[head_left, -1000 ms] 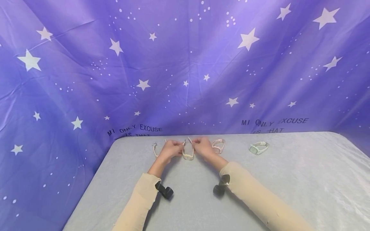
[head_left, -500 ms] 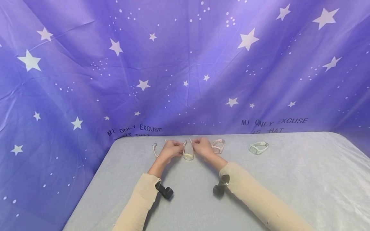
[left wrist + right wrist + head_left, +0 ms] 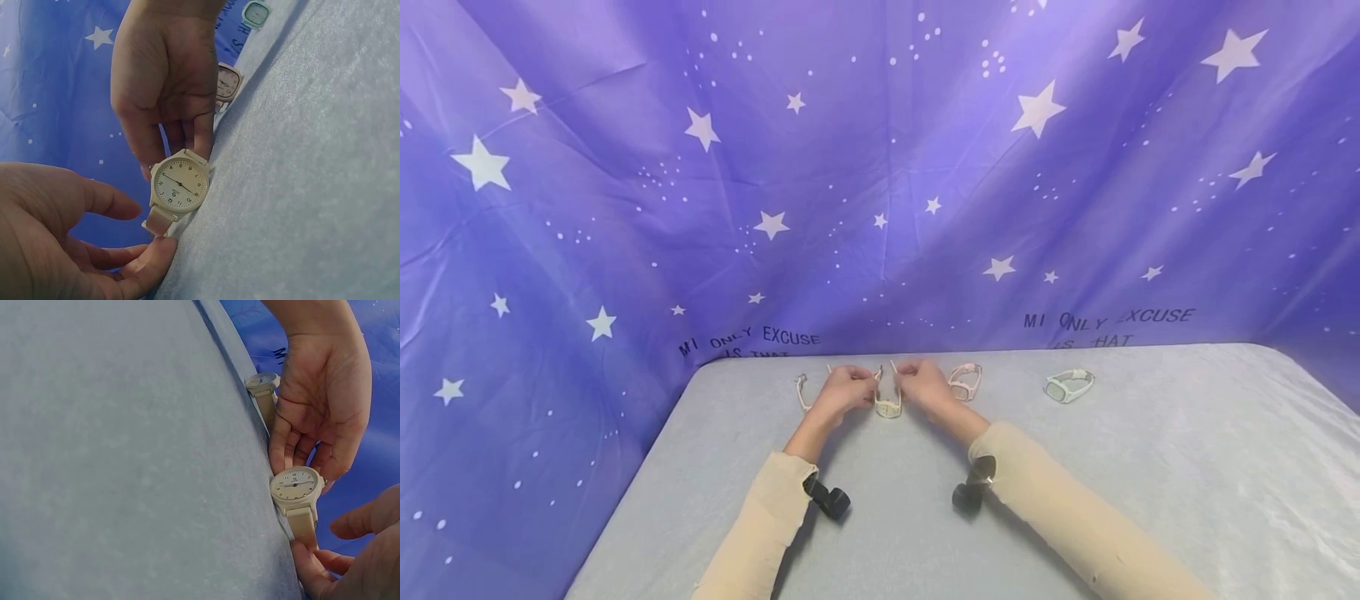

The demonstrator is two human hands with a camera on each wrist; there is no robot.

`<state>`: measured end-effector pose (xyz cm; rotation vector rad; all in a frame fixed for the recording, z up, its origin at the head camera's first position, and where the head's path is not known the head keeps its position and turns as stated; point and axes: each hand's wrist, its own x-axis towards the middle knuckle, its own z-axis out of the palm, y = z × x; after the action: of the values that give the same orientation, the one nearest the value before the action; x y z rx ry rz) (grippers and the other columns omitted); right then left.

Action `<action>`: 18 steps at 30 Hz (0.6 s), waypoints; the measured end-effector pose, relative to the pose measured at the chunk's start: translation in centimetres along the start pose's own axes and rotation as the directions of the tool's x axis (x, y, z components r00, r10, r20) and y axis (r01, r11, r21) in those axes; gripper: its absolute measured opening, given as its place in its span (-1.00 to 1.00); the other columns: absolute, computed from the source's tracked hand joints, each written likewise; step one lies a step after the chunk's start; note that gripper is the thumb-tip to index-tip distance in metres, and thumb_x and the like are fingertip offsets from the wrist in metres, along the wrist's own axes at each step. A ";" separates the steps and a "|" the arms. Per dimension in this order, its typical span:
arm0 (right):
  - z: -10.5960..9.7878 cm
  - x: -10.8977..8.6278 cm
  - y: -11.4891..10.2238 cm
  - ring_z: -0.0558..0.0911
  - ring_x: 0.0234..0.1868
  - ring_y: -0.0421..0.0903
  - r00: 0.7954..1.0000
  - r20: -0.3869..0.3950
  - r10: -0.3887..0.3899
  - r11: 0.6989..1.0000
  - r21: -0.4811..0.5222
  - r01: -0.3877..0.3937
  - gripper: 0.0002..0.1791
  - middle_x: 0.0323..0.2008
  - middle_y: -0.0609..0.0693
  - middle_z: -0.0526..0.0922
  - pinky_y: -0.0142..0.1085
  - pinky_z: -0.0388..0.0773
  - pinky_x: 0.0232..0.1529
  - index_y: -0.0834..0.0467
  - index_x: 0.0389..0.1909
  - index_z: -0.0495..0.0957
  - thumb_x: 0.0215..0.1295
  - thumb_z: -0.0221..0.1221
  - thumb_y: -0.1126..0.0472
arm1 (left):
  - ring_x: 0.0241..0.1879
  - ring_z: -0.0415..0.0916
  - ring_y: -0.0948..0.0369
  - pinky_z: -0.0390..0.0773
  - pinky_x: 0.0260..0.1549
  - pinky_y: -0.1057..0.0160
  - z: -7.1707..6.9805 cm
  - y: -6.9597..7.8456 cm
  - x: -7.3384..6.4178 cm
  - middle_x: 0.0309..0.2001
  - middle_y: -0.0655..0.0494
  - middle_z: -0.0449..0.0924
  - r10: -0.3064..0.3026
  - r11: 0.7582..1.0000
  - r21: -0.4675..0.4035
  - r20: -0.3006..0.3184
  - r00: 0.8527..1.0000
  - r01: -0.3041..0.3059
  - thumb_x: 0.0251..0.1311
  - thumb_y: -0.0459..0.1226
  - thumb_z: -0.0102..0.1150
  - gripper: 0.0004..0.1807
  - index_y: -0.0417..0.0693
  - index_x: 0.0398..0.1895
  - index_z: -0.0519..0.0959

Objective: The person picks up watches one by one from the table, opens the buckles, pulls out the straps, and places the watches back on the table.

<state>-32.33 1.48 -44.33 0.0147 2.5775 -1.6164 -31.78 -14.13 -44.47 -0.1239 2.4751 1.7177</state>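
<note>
A cream wristwatch point(image 3: 888, 409) stands on the table with its dial toward me and both strap ends pointing up and away. My left hand point(image 3: 847, 388) holds the strap's left side, where the small buckle shows at the fingertips. On the strap's other side are the curled fingers of my right hand point(image 3: 925, 384). In the left wrist view the watch dial point(image 3: 180, 184) faces the camera, between my left hand point(image 3: 56, 240) and right hand point(image 3: 167, 75). From the right wrist, the watch point(image 3: 296, 485) appears between both hands too; parts of its strap are hidden by fingers.
Another pale watch point(image 3: 802, 392) lies left, partly behind my left hand. To the right are a pink watch point(image 3: 966, 381), close to my right hand, and a green watch point(image 3: 1070, 386) farther off. A grey cloth covers the table point(image 3: 895, 533); a purple star curtain point(image 3: 850, 150) hangs behind.
The head view has tilted slightly. My right hand has shifted a touch left; the left hand and the cream watch stay nearly in place.
</note>
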 end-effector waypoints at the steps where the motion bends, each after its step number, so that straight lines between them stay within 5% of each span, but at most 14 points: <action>1: 0.0 -0.1 -0.1 0.64 0.08 0.19 1.000 0.004 0.005 1.000 0.004 -0.005 -0.63 0.10 0.32 0.66 -0.06 0.61 0.17 0.39 0.10 0.58 0.34 0.17 0.29 | -0.24 0.67 0.07 0.77 -0.15 0.14 0.0 0.1 0.0 -0.09 -0.28 0.65 -0.002 1.000 -0.001 0.002 1.000 0.002 0.23 -0.40 0.13 -0.61 -0.51 0.07 0.53; 7: -0.2 -0.3 -0.2 0.66 0.03 0.16 0.999 0.043 -0.004 1.000 0.028 0.002 -0.58 0.06 0.33 0.67 -0.12 0.65 0.06 0.40 0.17 0.54 0.36 0.18 0.27 | 0.00 0.63 -0.07 0.71 0.00 0.04 0.2 0.5 -0.3 0.16 -0.40 0.56 0.011 0.998 0.061 -0.005 1.000 -0.011 0.24 -0.33 0.18 -0.44 -0.47 0.28 0.42; 10: -0.6 -0.5 -0.3 0.70 -0.07 0.15 0.997 0.060 -0.042 0.998 0.053 0.039 -0.55 -0.01 0.34 0.68 -0.21 0.70 -0.12 0.40 0.22 0.50 0.37 0.18 0.28 | 0.01 0.59 -0.08 0.67 -0.02 0.01 0.2 1.1 -0.7 0.13 -0.35 0.57 0.092 0.984 0.157 -0.068 0.993 -0.081 0.24 -0.28 0.20 -0.41 -0.40 0.31 0.42; 13: -1.6 -1.0 -0.8 0.71 -0.07 0.16 0.991 0.054 -0.126 0.991 0.043 0.123 -0.53 -0.01 0.33 0.69 -0.19 0.72 -0.11 0.37 0.25 0.48 0.38 0.18 0.27 | -0.01 0.58 -0.07 0.61 0.00 -0.02 0.4 2.0 -1.0 0.05 -0.27 0.60 0.219 0.956 0.234 -0.163 0.962 -0.178 0.25 -0.26 0.20 -0.48 -0.32 0.26 0.49; 18: -4.4 -1.6 -1.9 0.68 0.08 0.23 0.946 0.011 -0.324 0.946 0.018 0.323 -0.55 0.07 0.33 0.67 -0.01 0.66 0.15 0.37 0.26 0.48 0.40 0.19 0.29 | 0.07 0.57 -0.12 0.56 0.13 -0.11 0.6 3.7 -1.8 0.03 -0.19 0.58 0.407 0.908 0.217 -0.259 0.876 -0.358 0.29 -0.28 0.21 -0.59 -0.21 0.18 0.56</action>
<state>-31.23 4.63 -40.57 -0.4404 2.6653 -1.7273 -30.49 -12.24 -41.02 0.1497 3.0251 1.7290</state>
